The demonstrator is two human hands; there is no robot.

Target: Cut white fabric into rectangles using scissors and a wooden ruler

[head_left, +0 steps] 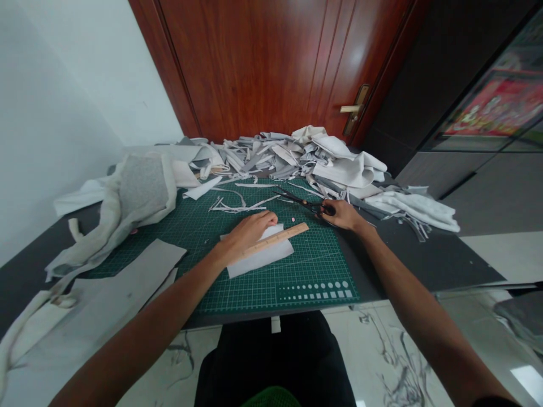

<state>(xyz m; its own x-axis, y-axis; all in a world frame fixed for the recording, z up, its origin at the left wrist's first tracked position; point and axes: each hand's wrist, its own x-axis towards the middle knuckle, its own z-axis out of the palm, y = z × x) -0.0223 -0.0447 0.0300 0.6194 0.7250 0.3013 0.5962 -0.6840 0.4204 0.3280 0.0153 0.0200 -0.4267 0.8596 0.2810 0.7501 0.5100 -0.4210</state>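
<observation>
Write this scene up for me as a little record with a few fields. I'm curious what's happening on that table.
Left hand: rests on a wooden ruler lying across a white fabric piece
Right hand: holds black-handled scissors
Work surface: green cutting mat with a printed grid
Beyond the mat: heap of white and grey fabric scraps
Background: reddish-brown wooden door

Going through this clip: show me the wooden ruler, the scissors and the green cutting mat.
wooden ruler (275,240), head view, point on the middle of its upper face.
scissors (294,198), head view, point on the blades.
green cutting mat (263,297), head view, point on a bare grid area near its front edge.
</observation>
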